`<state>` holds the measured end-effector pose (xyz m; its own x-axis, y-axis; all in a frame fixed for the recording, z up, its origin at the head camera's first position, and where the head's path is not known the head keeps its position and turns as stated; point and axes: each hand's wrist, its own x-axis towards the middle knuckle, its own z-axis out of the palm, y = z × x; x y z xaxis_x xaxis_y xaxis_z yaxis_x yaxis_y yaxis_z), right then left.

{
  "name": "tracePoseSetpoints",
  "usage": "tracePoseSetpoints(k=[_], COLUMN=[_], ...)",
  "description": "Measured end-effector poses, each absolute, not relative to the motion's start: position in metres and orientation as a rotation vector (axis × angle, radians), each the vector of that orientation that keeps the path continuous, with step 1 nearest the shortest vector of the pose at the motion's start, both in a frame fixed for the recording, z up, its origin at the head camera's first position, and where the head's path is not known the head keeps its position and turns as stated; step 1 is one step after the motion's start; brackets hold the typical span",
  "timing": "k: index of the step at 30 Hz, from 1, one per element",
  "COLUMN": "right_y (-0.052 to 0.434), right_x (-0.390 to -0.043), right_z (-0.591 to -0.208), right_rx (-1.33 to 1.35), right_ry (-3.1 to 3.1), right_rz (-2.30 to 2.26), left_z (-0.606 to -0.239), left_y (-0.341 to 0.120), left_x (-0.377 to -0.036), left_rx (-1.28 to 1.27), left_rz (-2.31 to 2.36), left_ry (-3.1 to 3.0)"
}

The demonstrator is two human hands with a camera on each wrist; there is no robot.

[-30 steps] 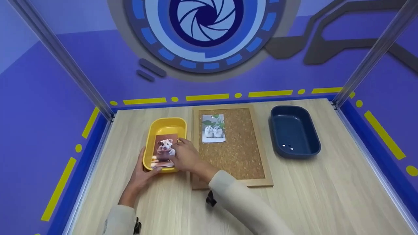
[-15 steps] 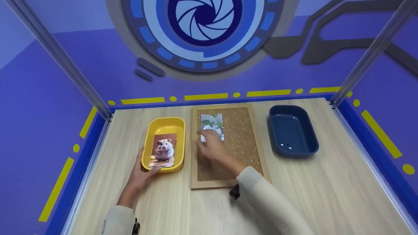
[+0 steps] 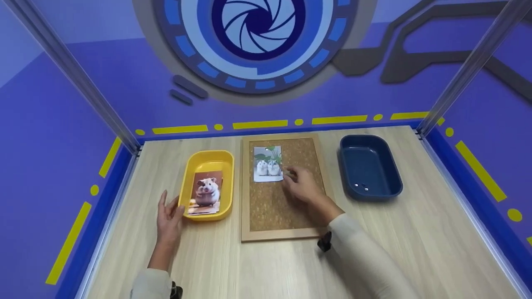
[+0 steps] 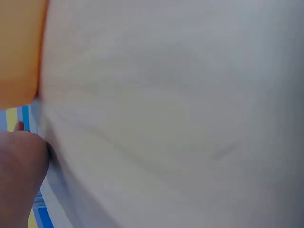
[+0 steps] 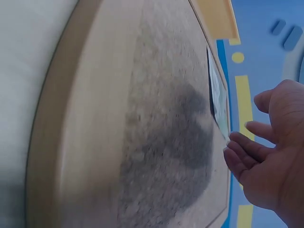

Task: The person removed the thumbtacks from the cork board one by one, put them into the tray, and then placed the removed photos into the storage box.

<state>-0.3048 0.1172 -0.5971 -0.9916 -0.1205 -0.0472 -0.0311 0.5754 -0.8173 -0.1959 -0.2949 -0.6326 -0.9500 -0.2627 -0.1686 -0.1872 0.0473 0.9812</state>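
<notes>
A cork board (image 3: 291, 207) in a wooden frame lies mid-table, with a photo of two hamsters (image 3: 268, 164) at its top left. My right hand (image 3: 297, 179) hovers over the cork, fingers loosely extended by the photo's lower right corner and holding nothing. In the right wrist view the fingers (image 5: 244, 154) reach toward the photo's edge (image 5: 217, 97) above the cork board (image 5: 161, 118). A yellow tray (image 3: 187, 178) holds a single-hamster photo (image 3: 206, 192). My left hand (image 3: 168, 209) lies open beside the tray's front left corner. The left wrist view shows blurred tabletop and the tray's wall (image 4: 19, 47).
A dark blue tray (image 3: 388, 166) stands right of the board with small pins (image 3: 360, 186) in it. Purple walls and metal posts enclose the wooden table (image 3: 257, 265). Bare wood lies along the front.
My right hand left the yellow tray and crossed to the cork board, ending right of the pinned photo. My left hand came off the tray's front corner and opened beside it.
</notes>
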Motion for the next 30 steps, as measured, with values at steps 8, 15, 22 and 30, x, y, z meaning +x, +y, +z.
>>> tracePoseSetpoints(k=[8, 15, 22, 30], right_y=[0.125, 0.123, 0.124, 0.126], right_x=[-0.305, -0.305, -0.307, -0.306], right_z=[-0.603, -0.599, -0.596, -0.598], right_rx=[-0.117, -0.079, -0.042, -0.025], right_ry=[2.69, 2.668, 2.662, 2.657], right_rz=[-1.402, -1.406, -1.367, -1.327], left_z=[-0.609, -0.578, -0.563, -0.592], left_y=[-0.246, -0.184, -0.111, -0.074], left_x=[-0.204, -0.229, -0.249, -0.279], left_rx=[0.455, 0.091, -0.158, -0.017], left_rz=[-1.522, -1.128, -1.234, -1.158], left_ry=[-2.256, -2.296, -2.467, -2.916])
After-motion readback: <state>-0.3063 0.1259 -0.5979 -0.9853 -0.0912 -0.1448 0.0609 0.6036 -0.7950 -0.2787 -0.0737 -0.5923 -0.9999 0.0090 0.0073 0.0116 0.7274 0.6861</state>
